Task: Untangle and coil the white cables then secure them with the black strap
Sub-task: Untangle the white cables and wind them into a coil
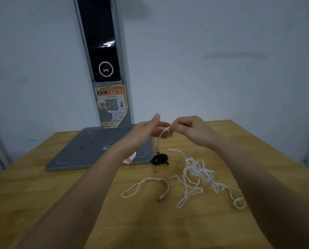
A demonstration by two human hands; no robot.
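White cables (195, 175) lie tangled at lower right; right hand (189, 130) pinches one end, left hand (146, 130) fingers spread, black strap (160, 159) at center.

A wooden bench (42, 194) carries a grey flat base (89, 151) by its far edge, a black strap (160, 159) just beside that base, and tangled white cables (195, 177) toward the right edge.
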